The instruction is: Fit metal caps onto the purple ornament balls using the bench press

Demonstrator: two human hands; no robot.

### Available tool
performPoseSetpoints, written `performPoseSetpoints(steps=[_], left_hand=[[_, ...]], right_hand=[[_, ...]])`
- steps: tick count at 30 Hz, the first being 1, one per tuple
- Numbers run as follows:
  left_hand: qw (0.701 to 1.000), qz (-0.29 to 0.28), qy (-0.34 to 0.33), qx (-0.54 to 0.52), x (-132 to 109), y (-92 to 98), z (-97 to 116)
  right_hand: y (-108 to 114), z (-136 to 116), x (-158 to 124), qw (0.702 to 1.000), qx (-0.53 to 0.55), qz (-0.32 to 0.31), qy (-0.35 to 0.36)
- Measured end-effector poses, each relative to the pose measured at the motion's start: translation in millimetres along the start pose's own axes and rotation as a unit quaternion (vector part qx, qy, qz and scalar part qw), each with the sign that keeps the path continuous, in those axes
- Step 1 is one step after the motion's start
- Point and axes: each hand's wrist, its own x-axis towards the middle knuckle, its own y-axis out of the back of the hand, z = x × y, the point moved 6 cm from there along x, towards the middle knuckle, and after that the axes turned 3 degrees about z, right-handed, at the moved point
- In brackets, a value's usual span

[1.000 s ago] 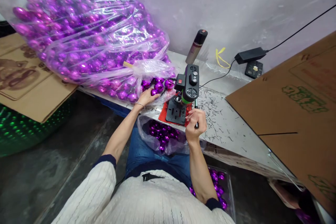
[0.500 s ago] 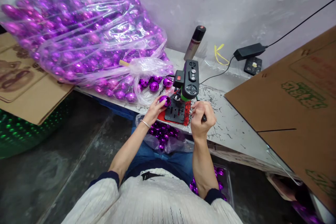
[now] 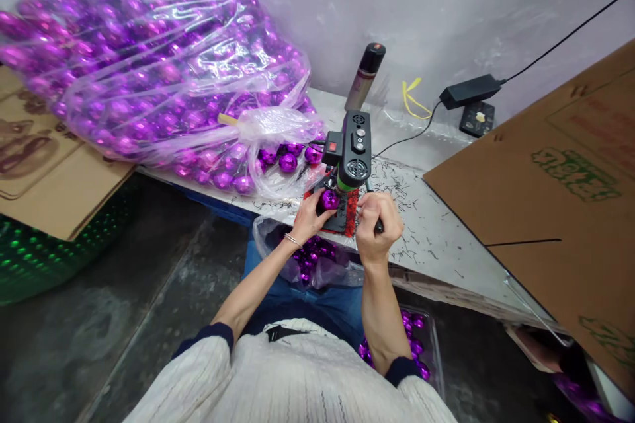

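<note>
My left hand grips a shiny purple ball between thumb and fingers, over the dark base plate of a small black machine. The ball sits just below the machine's head, beside its green ring. My right hand is closed round a black-ended lever handle at the machine's right side. Red matting shows under the base. Several loose purple balls lie behind my left hand at the mouth of a clear bag.
A large clear bag of purple balls fills the back left. Behind the machine stands a spray can. A cardboard box juts in at right. Dark scraps litter the white table. An open bag of balls lies over my lap.
My left hand has moved right and slightly down, carrying the purple ball from the machine's left side to a spot under its head. My right hand stays on the handle.
</note>
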Motion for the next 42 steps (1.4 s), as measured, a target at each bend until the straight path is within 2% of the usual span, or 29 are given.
performPoseSetpoints(steps=[4, 9, 15, 20, 32, 42], left_hand=[[0.999, 0.003, -0.046, 0.011, -3.1, -4.8, 2.5], [0.999, -0.002, -0.054, -0.001, -3.1, -6.9, -2.1], [0.998, -0.004, -0.056, -0.001, -2.6, -7.5, -2.9], [0.999, -0.005, -0.053, 0.001, -3.7, -7.4, -2.4], [0.998, -0.002, -0.060, 0.004, -5.2, -8.0, -1.5], [0.994, 0.014, -0.107, 0.019, -5.8, -8.9, -1.6]], right_hand=[[0.4, -2.0, 0.0, 1.000, 0.002, -0.007, 0.012], [0.8, -0.9, -7.1, 1.000, 0.001, -0.004, 0.003], [-4.6, 14.3, -38.6, 1.000, 0.006, 0.028, -0.013], [-10.2, 30.5, -61.6, 0.999, 0.002, 0.033, 0.003], [-12.1, 34.2, -67.5, 0.998, 0.011, 0.054, -0.003], [-15.4, 37.9, -70.9, 0.998, 0.024, 0.062, 0.021]])
